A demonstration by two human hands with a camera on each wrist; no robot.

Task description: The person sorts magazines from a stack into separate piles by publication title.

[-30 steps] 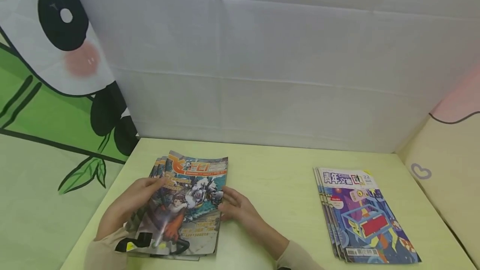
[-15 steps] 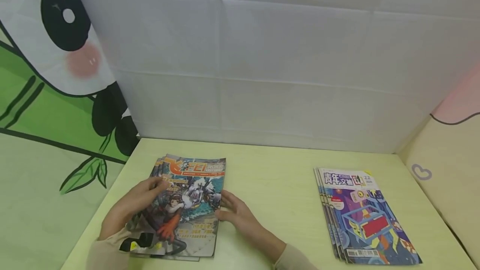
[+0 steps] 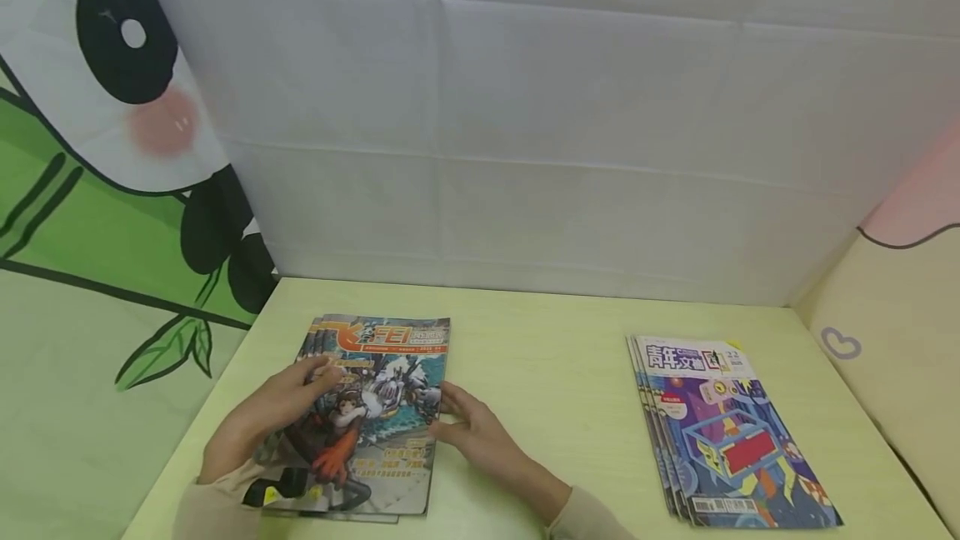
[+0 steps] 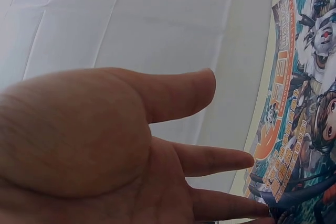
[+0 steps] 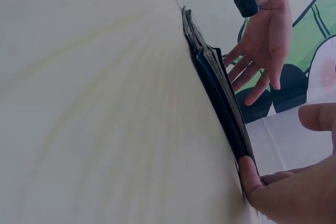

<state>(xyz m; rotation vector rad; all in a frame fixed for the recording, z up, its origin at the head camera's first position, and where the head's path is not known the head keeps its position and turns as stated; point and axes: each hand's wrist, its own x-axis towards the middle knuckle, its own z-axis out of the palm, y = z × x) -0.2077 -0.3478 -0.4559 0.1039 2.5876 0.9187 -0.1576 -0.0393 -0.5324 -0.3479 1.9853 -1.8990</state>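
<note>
A small stack of magazines [image 3: 390, 432] with an orange "FEI" title lies at the left of the table, its lower copies showing slightly fanned at the left edge. My left hand [image 3: 281, 402] lies along the stack's left side; in the left wrist view its thumb and fingers [image 4: 215, 161] are extended, with fingertips at the cover's edge. Opposite, my right hand [image 3: 480, 436] touches the right edge. The right wrist view shows one fingertip [image 5: 248, 169] against the layered page edges [image 5: 223, 87], while the thumb stands away from them. Neither hand curls round the magazines.
A second fanned stack of magazines [image 3: 735, 440], purple and blue, lies at the right of the pale yellow table [image 3: 547, 373]. Behind rises a white cloth wall [image 3: 525, 123]. A printed panda panel [image 3: 150, 232] stands along the left side.
The top magazine has come down and toward me, lining up more closely with those beneath. Both hands have followed it with small shifts. The right-hand stack stays put.
</note>
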